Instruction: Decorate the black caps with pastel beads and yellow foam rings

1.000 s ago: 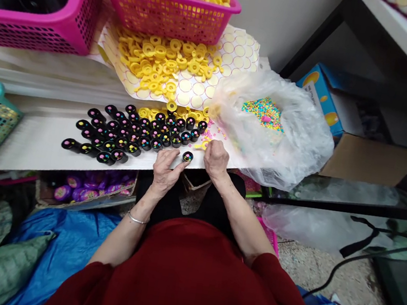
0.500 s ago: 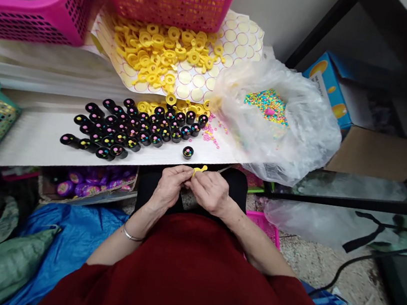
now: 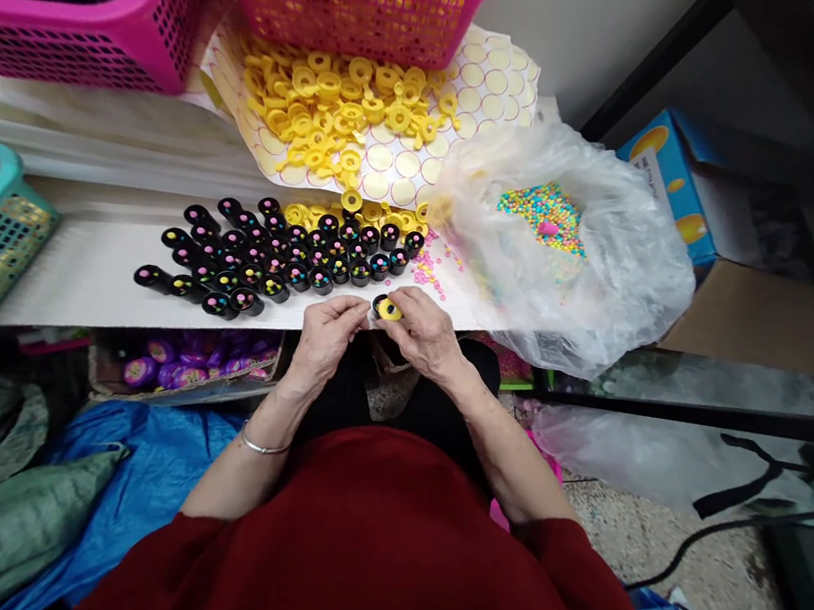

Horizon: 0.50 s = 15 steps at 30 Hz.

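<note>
My right hand (image 3: 427,333) pinches a yellow ring-shaped plastic cap (image 3: 389,311) over a small black cup (image 3: 378,303) at the front edge of the white table. Whether the cap is seated on the cup or just held over it, I cannot tell. Just to the left, my left hand (image 3: 332,328) has its thumb and fingertips pressed together; anything between them is too small to make out. Several black cups (image 3: 255,248) with pink, yellow and blue candy beads stand in a cluster on the table. Loose yellow caps (image 3: 329,102) lie heaped behind them on a sticker sheet (image 3: 495,80).
A clear plastic bag (image 3: 610,263) of coloured beads lies at the right, with pink beads (image 3: 435,266) spilled beside it. Pink baskets (image 3: 357,10) stand at the back, a teal basket (image 3: 6,218) at the left. An open carton (image 3: 769,316) sits far right.
Both hands have moved forward from over the lap to the table edge. The yellow cap is now at the lone black cup, and the left hand has come off the cap.
</note>
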Tool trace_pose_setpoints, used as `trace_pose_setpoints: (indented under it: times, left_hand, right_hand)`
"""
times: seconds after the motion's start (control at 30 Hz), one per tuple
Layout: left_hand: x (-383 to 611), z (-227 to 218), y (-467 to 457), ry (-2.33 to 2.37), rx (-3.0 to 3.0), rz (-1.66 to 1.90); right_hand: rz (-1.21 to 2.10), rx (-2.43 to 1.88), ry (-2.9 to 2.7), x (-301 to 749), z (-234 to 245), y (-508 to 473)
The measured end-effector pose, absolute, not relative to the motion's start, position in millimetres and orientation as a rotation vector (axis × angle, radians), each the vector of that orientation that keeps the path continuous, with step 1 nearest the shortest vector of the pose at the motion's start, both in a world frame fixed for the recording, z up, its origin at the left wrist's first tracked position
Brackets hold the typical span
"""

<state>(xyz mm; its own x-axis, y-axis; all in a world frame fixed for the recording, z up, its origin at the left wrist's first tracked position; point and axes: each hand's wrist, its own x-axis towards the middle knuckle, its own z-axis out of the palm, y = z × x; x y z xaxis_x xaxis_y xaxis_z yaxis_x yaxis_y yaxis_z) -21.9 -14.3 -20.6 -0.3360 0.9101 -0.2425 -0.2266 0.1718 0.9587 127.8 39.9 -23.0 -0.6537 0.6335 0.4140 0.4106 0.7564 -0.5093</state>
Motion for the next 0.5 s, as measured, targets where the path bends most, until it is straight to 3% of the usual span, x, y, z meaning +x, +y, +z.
trace_pose_setpoints:
  times: [0.5]
  left_hand:
    - [-12.6,-37.0,1.5,1.469,0.743,1.384]
  right_hand:
    - [0.372,-1.039,-2.667,114.7,-10.9,52.5]
